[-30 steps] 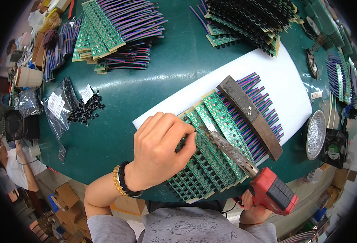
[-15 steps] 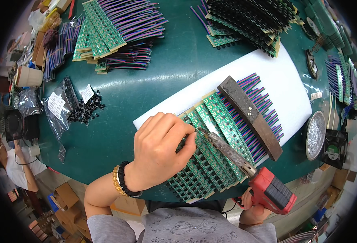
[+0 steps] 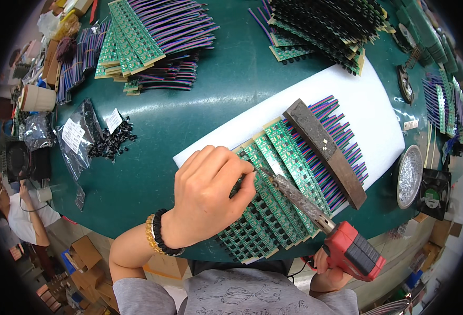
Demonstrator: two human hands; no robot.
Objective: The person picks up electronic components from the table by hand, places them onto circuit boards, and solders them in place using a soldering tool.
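Observation:
My left hand (image 3: 208, 194) is closed in a pinch over the upper rows of green circuit boards (image 3: 289, 157). Whatever sits between its thumb and forefinger is too small to make out. Wrapped round the red handle of a soldering gun (image 3: 354, 252) is my right hand (image 3: 328, 273), low at the right. The gun's tip points up and left, close to my left fingertips. Overlapping boards lie in slanted rows, with small black parts on the lower ones. A dark bar (image 3: 323, 149) rests across their striped wires (image 3: 349, 139), above a white foam sheet (image 3: 341, 86).
Black parts (image 3: 113, 140) lie piled beside a plastic bag (image 3: 76, 139) at left. Stacked wired boards (image 3: 131, 39) and black-fitted boards (image 3: 326, 31) stand at the far side. A metal dish (image 3: 410, 176) and a fan (image 3: 434, 193) are at right. Another person (image 3: 29, 215) sits far left.
The soldering gun's handle has shifted very slightly down and right in my right hand. My left hand keeps almost the same place and pinch.

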